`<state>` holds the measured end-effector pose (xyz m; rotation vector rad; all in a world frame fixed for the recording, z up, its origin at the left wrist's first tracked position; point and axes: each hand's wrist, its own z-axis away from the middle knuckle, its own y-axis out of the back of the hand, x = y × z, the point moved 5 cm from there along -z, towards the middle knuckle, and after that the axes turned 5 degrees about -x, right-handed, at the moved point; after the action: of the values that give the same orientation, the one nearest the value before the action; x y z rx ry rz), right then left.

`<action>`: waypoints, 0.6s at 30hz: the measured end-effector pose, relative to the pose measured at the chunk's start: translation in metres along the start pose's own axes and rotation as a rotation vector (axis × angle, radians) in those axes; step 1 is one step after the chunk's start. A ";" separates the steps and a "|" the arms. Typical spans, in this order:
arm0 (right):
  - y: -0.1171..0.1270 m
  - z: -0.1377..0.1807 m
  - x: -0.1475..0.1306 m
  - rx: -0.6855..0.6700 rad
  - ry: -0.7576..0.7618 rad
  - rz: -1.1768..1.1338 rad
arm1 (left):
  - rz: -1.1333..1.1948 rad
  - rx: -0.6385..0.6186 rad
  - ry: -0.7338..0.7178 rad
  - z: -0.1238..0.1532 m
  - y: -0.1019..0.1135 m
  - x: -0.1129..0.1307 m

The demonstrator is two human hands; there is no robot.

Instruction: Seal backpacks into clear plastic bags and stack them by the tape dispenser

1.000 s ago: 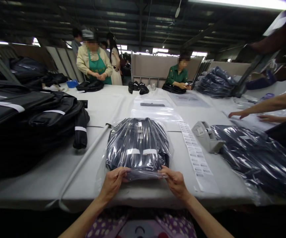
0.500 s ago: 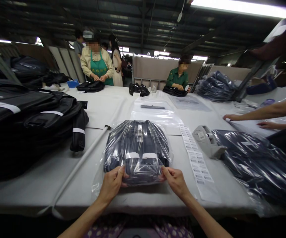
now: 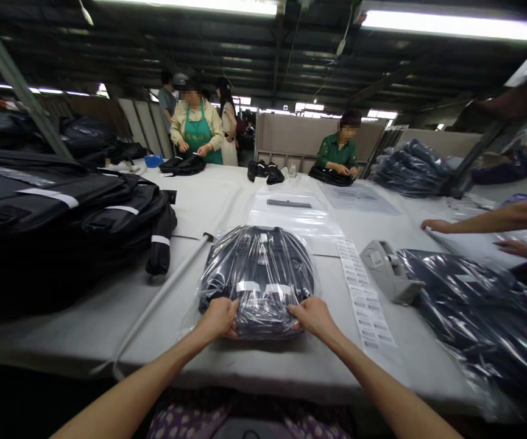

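Observation:
A dark folded garment sealed in a clear plastic bag point(image 3: 258, 277) lies on the white table point(image 3: 84, 323) straight in front of me. My left hand point(image 3: 218, 318) grips the near left edge of the bag with curled fingers. My right hand point(image 3: 313, 317) grips the near right edge in the same way. Both arms are stretched forward over the table's front edge.
A stack of black garments point(image 3: 57, 225) fills the left. Bagged garments point(image 3: 482, 311) lie right, beside a tape dispenser point(image 3: 389, 271) and a label strip point(image 3: 361, 299). Empty plastic bags point(image 3: 290, 210) lie behind. Another person's hands point(image 3: 441, 227) reach in at right; workers stand at the far end.
My hands have pushed forward onto the bagged garment's near edge, folding the bag's loose flap under. The view has tilted up a little.

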<state>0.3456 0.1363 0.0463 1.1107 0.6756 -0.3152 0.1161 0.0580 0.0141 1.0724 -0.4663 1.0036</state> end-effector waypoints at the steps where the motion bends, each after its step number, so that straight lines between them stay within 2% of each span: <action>1: 0.001 -0.001 -0.001 0.007 -0.001 0.021 | -0.050 -0.008 0.002 0.000 0.000 0.003; 5: 0.001 -0.009 -0.003 -0.004 -0.008 0.082 | -0.296 0.036 -0.031 0.007 0.002 0.016; 12: 0.001 -0.023 -0.002 -0.102 -0.050 0.095 | -0.889 0.233 -0.127 0.028 -0.008 0.043; 15: 0.002 -0.026 -0.001 -0.111 -0.062 0.085 | -1.083 0.223 -0.213 0.028 -0.021 0.054; 18: 0.001 -0.027 0.001 -0.118 -0.070 0.068 | -1.245 0.132 -0.326 0.023 -0.032 0.064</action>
<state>0.3373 0.1613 0.0389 1.0034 0.5859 -0.2516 0.1788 0.0624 0.0549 1.3476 0.0686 -0.2485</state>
